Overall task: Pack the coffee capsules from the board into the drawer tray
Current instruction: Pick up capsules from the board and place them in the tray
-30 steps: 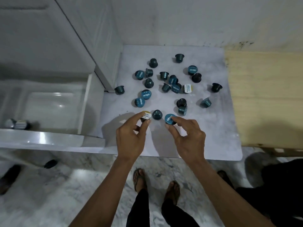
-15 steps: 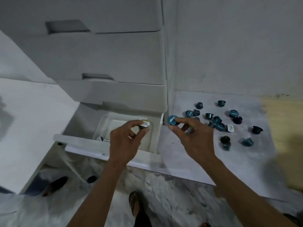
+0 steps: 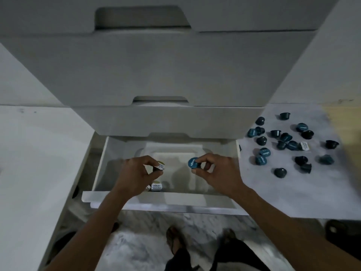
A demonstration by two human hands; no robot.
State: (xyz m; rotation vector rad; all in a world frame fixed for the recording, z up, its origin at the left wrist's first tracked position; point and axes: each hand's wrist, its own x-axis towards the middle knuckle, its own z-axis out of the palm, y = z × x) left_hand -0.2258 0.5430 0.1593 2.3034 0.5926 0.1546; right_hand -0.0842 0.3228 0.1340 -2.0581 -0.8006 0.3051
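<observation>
The bottom drawer (image 3: 148,200) stands pulled out, with a white tray (image 3: 175,151) inside it. Over the tray, my left hand (image 3: 136,175) pinches a white-lidded capsule (image 3: 161,166) and my right hand (image 3: 216,173) pinches a blue-lidded capsule (image 3: 193,162). A white-lidded capsule (image 3: 156,186) lies in the drawer's near left part, partly hidden by my left hand. Several blue and dark capsules (image 3: 281,143) lie scattered on the pale board (image 3: 293,192) to the right of the drawer.
Two shut drawer fronts (image 3: 166,75) of the white cabinet rise above the open drawer. A white surface (image 3: 35,153) lies to the left. Below the drawer front are a marble floor (image 3: 146,241) and my feet (image 3: 175,239).
Both hands lifted a capsule each off the board and carried them left. They now hang over the tray in the open drawer. The view swung left to face the cabinet.
</observation>
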